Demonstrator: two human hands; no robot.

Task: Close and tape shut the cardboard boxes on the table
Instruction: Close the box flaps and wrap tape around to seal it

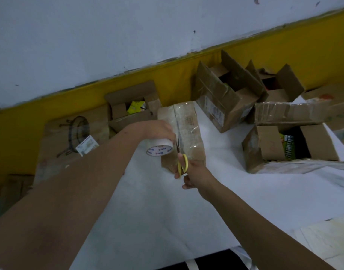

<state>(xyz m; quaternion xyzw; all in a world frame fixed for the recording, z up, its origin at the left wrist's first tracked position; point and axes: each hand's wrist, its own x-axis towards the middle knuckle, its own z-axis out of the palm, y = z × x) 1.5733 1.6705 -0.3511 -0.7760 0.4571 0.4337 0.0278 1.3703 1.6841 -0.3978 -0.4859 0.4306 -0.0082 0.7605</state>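
A shut cardboard box (188, 123), wrapped in clear tape, lies on the white surface (167, 221). Just left of the box, the left grip (159, 129) curls round a roll of tape (159, 148). At the box's near end, the right grip (196, 176) pinches yellow scissors (181, 163), blades pointing along the box. Open boxes (227, 98) sit behind it and to its right.

Surfaces near the grips
In left hand (157, 130), tape roll (159, 148): glossy film, white core. In right hand (196, 175), scissors (179, 165): yellow plastic loops, dark metal blades. Just beyond both, box (187, 121): matt brown cardboard under shiny, wrinkled clear tape.
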